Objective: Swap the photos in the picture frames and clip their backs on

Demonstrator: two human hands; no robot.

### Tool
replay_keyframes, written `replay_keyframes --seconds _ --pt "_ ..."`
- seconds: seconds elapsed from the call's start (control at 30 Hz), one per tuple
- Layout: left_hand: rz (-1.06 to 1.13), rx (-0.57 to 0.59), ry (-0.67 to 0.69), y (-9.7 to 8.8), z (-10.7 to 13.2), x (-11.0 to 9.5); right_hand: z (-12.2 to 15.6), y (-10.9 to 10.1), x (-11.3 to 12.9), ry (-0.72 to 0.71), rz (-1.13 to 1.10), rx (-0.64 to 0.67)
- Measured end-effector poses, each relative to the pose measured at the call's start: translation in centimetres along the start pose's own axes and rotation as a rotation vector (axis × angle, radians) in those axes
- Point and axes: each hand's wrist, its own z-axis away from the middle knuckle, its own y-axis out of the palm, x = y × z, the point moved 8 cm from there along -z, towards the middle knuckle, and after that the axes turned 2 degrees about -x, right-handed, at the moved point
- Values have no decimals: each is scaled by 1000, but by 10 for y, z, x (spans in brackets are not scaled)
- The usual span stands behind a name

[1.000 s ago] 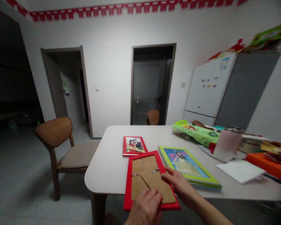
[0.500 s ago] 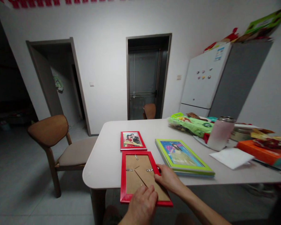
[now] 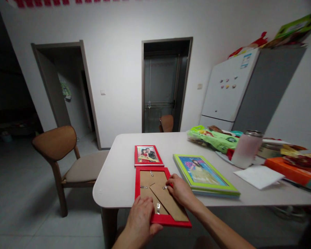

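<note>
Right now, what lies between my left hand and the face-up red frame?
The head view shows the far part of the face-down red frame there.

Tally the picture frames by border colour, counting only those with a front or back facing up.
Red: 2 (a back-up frame touched by the left hand and right hand, and a picture-up frame beyond it)
Lime green: 1 (the lime-green frame)
Total: 3

At lower centre, the near frame (image 3: 157, 195) juts past the front of the table (image 3: 119, 183); the far frame (image 3: 148, 155) lies behind, the stack (image 3: 204, 173) right; chair (image 3: 57, 145) left, fridge (image 3: 228, 90) upper right.
</note>
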Motion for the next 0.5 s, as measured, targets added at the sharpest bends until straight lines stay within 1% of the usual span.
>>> replay_keyframes --seconds 0.13,0.27,0.37,0.43,0.5 --pt "22 -30 -4 -2 0 -1 0 0 0 3 55 -20" --pt "38 -41 -17 -4 1 0 0 -1 2 -32 80 -45" --pt "33 -31 -17 -3 1 1 -5 -1 14 -90 83 -80" --pt "28 -33 -11 -1 0 3 -14 4 24 -120 61 -66" --pt "27 -41 -8 1 0 5 -25 12 33 -116 48 -40"
